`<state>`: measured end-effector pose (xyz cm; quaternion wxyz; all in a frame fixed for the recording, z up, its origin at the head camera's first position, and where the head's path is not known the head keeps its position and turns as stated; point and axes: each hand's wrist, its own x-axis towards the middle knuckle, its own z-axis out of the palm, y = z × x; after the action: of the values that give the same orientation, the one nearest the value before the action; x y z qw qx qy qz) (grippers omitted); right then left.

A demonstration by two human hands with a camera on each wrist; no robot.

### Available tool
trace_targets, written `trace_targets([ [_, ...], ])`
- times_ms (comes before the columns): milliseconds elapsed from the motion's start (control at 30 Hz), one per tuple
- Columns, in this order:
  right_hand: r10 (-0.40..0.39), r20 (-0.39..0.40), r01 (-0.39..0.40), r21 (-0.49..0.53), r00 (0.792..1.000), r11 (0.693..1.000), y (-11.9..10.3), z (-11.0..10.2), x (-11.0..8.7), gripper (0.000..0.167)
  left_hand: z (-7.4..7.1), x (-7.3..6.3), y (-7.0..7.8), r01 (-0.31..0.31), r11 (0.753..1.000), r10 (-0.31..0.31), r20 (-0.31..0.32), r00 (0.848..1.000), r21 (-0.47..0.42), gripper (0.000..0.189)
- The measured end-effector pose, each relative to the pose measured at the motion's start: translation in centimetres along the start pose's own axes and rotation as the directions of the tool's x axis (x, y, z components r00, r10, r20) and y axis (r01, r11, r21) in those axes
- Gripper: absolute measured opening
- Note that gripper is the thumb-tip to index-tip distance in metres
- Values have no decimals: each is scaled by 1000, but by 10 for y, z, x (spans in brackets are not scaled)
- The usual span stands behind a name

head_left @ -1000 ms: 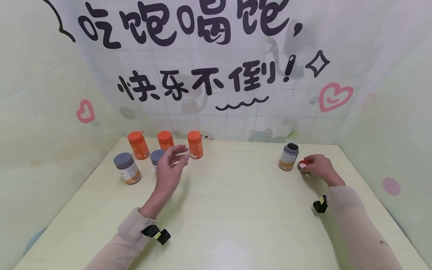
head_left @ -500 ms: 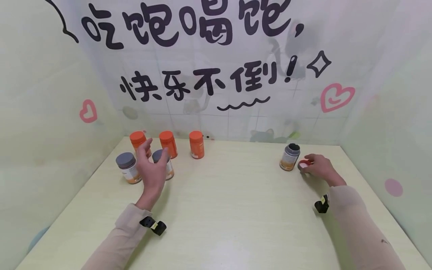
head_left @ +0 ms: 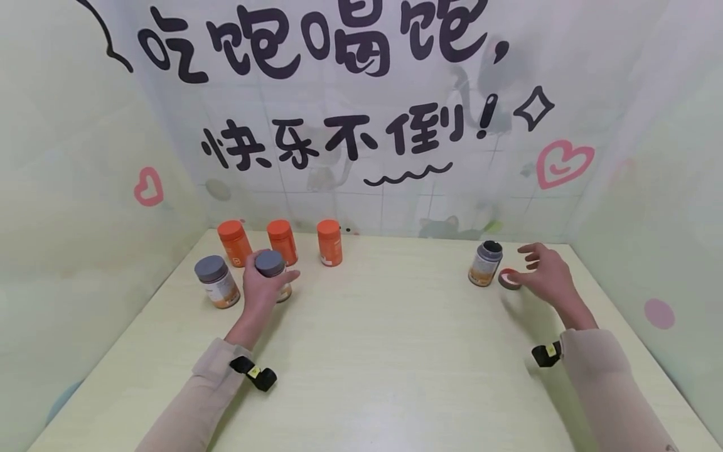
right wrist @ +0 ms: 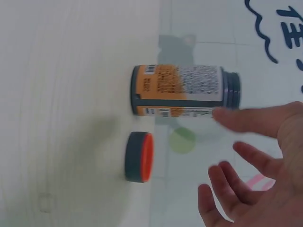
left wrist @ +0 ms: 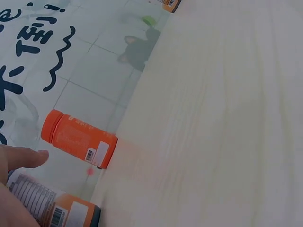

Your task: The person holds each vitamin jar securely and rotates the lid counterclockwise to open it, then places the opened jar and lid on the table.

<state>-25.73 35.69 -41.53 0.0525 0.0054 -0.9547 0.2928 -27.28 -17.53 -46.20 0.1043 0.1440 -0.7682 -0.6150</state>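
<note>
At the left, a supplement bottle with a grey lid (head_left: 270, 263) stands upright. My left hand (head_left: 262, 295) is at its near side, with the fingers along the left of it and the thumb sticking out to the right. In the left wrist view the thumb (left wrist: 28, 157) is straight, above the bottle's printed label (left wrist: 38, 196); the other fingers are hidden. At the right, a lidless bottle (head_left: 484, 265) stands upright with its dark mouth uncovered. Its grey lid (head_left: 510, 280) lies beside it, red inside facing up. My right hand (head_left: 549, 276), fingers loosely spread, hovers by the lid.
Another grey-lidded bottle (head_left: 217, 284) stands left of my left hand. Behind are three orange bottles, the left one (head_left: 234, 243), the middle one (head_left: 282, 242) and the right one (head_left: 330, 243), near the printed back wall (head_left: 384, 213). The pale table (head_left: 384, 339) spans between my arms.
My left hand has moved left from near the right orange bottle to the grey-lidded bottle. My right hand has let go of the lid and lifted slightly; the lid lies on the table.
</note>
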Motion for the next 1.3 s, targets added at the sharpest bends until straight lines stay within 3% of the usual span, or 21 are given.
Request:
trace_targets([
  [100, -58, 49, 57, 16, 997, 998, -9, -2, -11, 54, -3, 5, -6, 82, 997, -82, 60, 995, 6, 99],
  [233, -165, 128, 159, 57, 978, 986, -25, -2, -22, 43, -8, 9, -11, 141, 989, -146, 128, 981, 46, 99],
  [567, -307, 211, 264, 209, 928, 942, -60, 2, -42, 36, -9, 10, -11, 144, 987, -154, 157, 976, 74, 95],
  [733, -375, 243, 329, 211, 895, 921, -73, 8, -46, 30, -9, 10, -11, 106, 988, -124, 179, 976, 108, 91],
  [867, -409, 278, 360, 211, 869, 909, -83, 12, -46, 29, -7, 8, -11, 32, 986, -67, 214, 975, 165, 88],
  [1067, -411, 321, 359, 211, 853, 909, -94, 17, -44, 28, 0, 3, -11, -87, 972, 24, 277, 961, 218, 87],
  [1300, -431, 344, 375, 221, 834, 901, -105, 22, -41, 24, 14, -8, -3, -117, 959, 23, 341, 940, 259, 86],
])
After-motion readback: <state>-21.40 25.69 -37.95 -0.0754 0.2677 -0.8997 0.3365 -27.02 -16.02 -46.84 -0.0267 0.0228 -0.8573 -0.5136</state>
